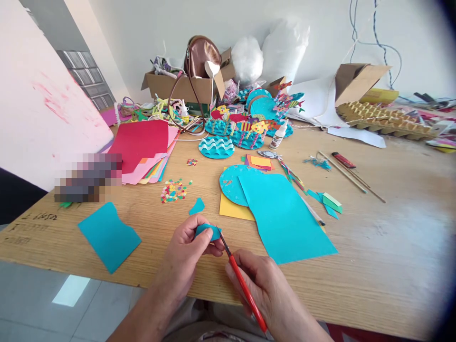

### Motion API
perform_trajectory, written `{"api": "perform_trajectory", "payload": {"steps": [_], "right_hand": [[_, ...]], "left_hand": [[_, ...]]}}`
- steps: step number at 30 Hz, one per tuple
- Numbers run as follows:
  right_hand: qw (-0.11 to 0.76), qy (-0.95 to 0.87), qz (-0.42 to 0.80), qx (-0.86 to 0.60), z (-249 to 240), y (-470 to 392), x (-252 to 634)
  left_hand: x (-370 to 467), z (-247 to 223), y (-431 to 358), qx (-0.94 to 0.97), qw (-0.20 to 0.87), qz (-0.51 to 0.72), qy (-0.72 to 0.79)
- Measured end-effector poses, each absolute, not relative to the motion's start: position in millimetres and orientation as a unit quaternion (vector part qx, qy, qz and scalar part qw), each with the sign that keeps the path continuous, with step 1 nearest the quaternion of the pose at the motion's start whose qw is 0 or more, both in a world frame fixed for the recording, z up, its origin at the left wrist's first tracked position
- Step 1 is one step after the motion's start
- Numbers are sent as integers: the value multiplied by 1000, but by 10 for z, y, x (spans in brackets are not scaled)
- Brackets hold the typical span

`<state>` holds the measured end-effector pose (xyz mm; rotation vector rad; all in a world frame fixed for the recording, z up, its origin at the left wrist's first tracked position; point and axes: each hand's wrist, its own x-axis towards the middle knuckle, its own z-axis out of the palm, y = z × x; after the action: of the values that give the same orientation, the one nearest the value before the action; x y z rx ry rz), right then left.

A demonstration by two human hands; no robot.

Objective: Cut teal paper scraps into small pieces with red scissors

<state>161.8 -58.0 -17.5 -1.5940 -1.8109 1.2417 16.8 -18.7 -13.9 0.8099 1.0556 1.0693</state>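
My left hand [192, 242] pinches a small blue paper piece [204, 231] between thumb and fingers, above the table's front part. My right hand [261, 280] grips red-handled scissors [245, 287], seen nearly edge-on, their dark tip touching or just beside the paper's right end. How far the blades are apart cannot be made out. Beyond my left hand lies a small blue offcut [197, 206]. A large blue sheet [285, 218] with a wavy edge lies to the right, partly over a speckled blue disc [233, 185] and a yellow sheet [235, 209].
Another blue piece [109, 236] lies left. Colored paper dots [173, 191] and stacked colored sheets [142, 147] are farther back. Decorated blue discs [216, 147], a glue bottle [279, 135] and a cardboard box [178, 89] stand behind. A red cutter [344, 160] and sticks [342, 171] lie right.
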Motion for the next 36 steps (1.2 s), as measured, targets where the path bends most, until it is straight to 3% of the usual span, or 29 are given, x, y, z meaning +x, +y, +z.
{"api": "perform_trajectory", "payload": {"steps": [13, 21, 36], "right_hand": [[204, -660, 433, -580, -215, -570, 1628], [217, -619, 483, -580, -181, -541, 1608], [199, -614, 510, -568, -50, -560, 1609]], "left_hand": [[135, -172, -179, 365, 665, 455, 467], [28, -256, -189, 399, 597, 476, 507], [97, -130, -251, 320, 665, 485, 470]]}}
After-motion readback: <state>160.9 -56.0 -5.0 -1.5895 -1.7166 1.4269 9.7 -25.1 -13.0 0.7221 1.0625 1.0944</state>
